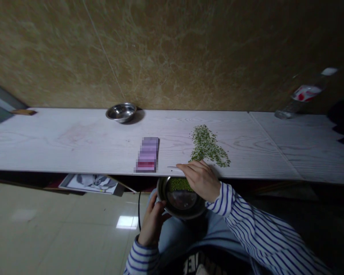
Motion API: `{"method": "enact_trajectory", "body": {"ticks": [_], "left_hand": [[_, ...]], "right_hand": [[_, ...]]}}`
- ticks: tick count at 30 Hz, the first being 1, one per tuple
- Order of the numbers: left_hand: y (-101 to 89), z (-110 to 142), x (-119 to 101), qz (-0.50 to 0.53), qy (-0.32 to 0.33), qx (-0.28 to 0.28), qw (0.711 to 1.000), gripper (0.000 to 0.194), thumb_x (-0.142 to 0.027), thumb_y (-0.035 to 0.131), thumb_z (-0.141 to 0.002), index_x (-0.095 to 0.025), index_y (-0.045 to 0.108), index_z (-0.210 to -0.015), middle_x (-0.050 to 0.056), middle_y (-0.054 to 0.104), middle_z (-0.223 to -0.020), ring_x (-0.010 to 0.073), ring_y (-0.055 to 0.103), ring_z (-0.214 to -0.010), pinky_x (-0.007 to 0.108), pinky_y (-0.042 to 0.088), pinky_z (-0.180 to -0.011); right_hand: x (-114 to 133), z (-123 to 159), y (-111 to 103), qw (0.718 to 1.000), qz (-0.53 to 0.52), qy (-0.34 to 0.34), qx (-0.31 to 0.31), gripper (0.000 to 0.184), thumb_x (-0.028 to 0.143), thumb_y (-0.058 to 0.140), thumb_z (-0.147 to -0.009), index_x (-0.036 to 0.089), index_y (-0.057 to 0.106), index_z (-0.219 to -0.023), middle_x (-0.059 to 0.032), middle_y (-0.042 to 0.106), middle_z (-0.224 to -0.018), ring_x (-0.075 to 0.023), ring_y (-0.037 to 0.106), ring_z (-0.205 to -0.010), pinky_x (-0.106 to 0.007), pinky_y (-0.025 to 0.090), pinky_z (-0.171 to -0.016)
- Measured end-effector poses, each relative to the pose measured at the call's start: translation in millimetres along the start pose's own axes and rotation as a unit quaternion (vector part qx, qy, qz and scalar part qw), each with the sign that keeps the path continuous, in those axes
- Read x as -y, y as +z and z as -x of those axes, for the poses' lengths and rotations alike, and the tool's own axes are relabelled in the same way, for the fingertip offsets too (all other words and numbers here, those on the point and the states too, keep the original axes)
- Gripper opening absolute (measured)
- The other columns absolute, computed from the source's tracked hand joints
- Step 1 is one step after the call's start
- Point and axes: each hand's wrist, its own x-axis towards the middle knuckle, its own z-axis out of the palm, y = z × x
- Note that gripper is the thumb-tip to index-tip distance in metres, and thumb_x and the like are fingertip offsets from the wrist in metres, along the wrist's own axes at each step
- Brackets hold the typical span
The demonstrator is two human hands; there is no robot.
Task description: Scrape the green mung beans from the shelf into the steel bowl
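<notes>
A metal bowl (180, 212) sits above my lap, just under the table's front edge, with small green beans (179, 185) gathered on its far side. My left hand (154, 217) grips its left rim, thumb on the near side. Over the table edge and partly above the bowl is my right hand (202, 177), its fingers closed on a thin whitish utensil (174, 167) that points left; most of it is hidden, so its kind is unclear. Beyond that hand, a loose spread of green beans (208, 143) lies on the table.
On the whitish wooden table (83, 149) stand a small steel bowl (122, 112) by the wall and a blurred purple phone-shaped object (147, 154). A clear plastic bottle (304, 93) is at the back right. Below the table edge, an open drawer (91, 184) holds papers.
</notes>
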Motion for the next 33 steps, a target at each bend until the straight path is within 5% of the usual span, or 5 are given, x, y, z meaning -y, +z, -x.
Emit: {"method": "enact_trajectory", "body": {"ticks": [9, 18, 24, 33], "left_hand": [[-11.6, 2, -7, -0.015, 0.009, 0.005, 1.000, 0.068, -0.028, 0.071, -0.063, -0.020, 0.058, -0.129, 0.005, 0.068, -0.096, 0.0177, 0.060, -0.074, 0.028, 0.047, -0.061], [-3.1, -2, 4, -0.022, -0.014, 0.022, 0.999, 0.063, -0.031, 0.073, -0.064, -0.021, 0.061, -0.125, 0.008, 0.070, -0.102, 0.0260, 0.065, -0.089, 0.035, 0.053, -0.068], [-0.7, -5, 6, -0.018, -0.017, -0.014, 1.000, 0.063, -0.029, 0.070, -0.066, -0.021, 0.060, -0.128, 0.009, 0.070, -0.104, 0.0260, 0.065, -0.091, 0.034, 0.053, -0.066], [-3.3, -14, 10, -0.022, -0.019, 0.011, 1.000, 0.062, -0.030, 0.070, -0.069, -0.023, 0.059, -0.130, 0.011, 0.068, -0.117, 0.0263, 0.066, -0.094, 0.038, 0.055, -0.073]], "right_hand": [[8, 29, -12, 0.996, -0.041, -0.077, 0.013, 0.031, 0.008, 0.052, -0.093, 0.018, 0.063, -0.120, -0.0058, 0.076, -0.106, -0.0196, 0.064, -0.091, -0.036, 0.044, -0.078], [-24, 46, -15, 0.992, -0.001, 0.068, -0.107, 0.027, 0.016, 0.047, -0.098, 0.015, 0.065, -0.118, -0.0102, 0.076, -0.095, -0.0202, 0.070, -0.083, -0.035, 0.056, -0.078], [-29, 31, -11, 0.994, 0.002, 0.073, -0.082, 0.029, 0.015, 0.047, -0.096, 0.017, 0.067, -0.117, -0.0093, 0.076, -0.091, -0.0203, 0.070, -0.081, -0.034, 0.058, -0.076], [-57, 23, -12, 0.992, 0.017, 0.107, -0.058, 0.030, 0.017, 0.047, -0.096, 0.014, 0.068, -0.117, -0.0104, 0.075, -0.089, -0.0206, 0.069, -0.082, -0.034, 0.057, -0.078]]}}
